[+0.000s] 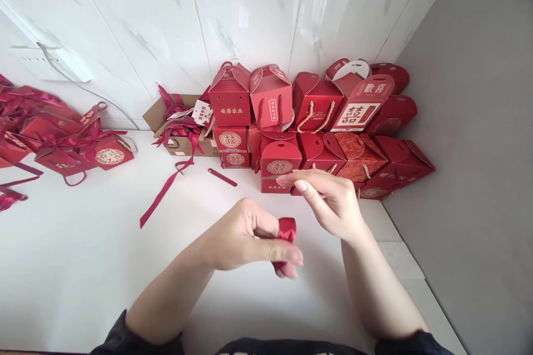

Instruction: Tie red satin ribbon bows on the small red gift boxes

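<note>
A strip of red satin ribbon is looped round the fingers of my left hand, whose thumb presses against it above the white table. To the right and a little farther away, my right hand hovers with its fingers stretched out, thumb slightly apart, and nothing visible in them. Just beyond its fingertips stands a small red gift box with a gold round emblem. Past my left hand, a thin dark-red strip lies flat on the table.
Red gift boxes, some with rope handles, are stacked against the tiled wall. A cardboard box holds ribbons and tags, one ribbon trailing out. More ribboned boxes sit at left. A grey panel bounds the right side.
</note>
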`<action>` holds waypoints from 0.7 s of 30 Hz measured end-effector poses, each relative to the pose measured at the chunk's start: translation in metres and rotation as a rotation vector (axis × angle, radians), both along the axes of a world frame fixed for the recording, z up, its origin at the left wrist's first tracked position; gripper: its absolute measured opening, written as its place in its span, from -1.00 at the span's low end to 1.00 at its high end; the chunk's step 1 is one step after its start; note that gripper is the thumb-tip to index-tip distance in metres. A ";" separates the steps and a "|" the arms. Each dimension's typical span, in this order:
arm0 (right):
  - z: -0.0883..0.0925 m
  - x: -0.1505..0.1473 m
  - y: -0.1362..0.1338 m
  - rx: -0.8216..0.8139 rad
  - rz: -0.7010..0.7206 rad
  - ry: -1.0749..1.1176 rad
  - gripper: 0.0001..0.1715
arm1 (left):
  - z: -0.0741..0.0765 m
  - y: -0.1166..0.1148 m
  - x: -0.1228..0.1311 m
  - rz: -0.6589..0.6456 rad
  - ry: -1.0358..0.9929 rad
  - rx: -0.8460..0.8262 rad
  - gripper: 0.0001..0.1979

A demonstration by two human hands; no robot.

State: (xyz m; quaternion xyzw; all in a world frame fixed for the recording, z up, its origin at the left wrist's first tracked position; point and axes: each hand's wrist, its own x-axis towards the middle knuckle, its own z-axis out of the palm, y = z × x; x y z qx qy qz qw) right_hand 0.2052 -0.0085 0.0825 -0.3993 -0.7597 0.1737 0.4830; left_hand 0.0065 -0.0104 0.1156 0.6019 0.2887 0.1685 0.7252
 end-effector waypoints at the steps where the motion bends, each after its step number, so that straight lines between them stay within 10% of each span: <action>1: 0.002 0.000 -0.004 -0.041 -0.003 0.031 -0.71 | -0.001 0.002 0.000 0.044 0.003 0.008 -0.80; 11: 0.013 -0.003 -0.013 -0.262 -0.006 0.095 -0.58 | -0.015 0.020 0.001 0.365 0.018 0.230 -0.61; 21: 0.011 -0.005 -0.009 -0.338 -0.029 0.032 -0.70 | -0.020 0.025 0.002 0.402 -0.161 0.036 -0.58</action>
